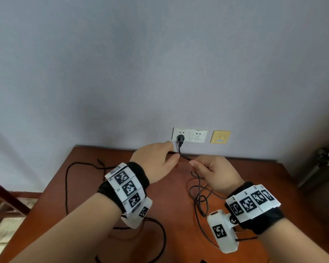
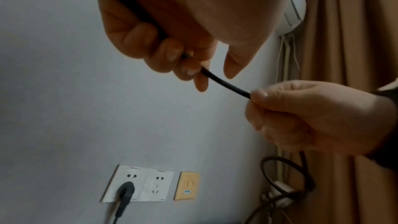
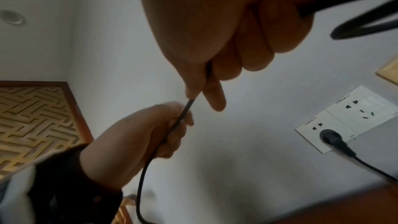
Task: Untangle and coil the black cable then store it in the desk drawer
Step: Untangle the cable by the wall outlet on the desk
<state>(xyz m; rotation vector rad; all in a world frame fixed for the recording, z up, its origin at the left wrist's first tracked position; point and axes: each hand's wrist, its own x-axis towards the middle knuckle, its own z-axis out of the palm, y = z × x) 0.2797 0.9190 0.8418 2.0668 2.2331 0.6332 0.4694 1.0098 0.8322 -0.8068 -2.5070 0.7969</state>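
The left hand [image 1: 156, 164] is pinching the black cable [image 2: 226, 83] between thumb and curled fingers, raised above the back edge of the wooden desk [image 1: 179, 186]. The right hand [image 1: 215, 172] is gripping the same cable just beside it, thumb pressing it against the curled fingers, so a short taut stretch is bridging the two hands. The cable is looking thin, round and matte black. From the left hand it is trailing away in a wide loop over the left side of the desk; from the right hand it is hanging down into a loose tangle of loops lying on the desktop. A separate black plug [image 1: 180, 138] is sitting in the white wall socket [image 1: 180, 134] behind the hands, with a beige wall plate [image 1: 220, 137] further right.
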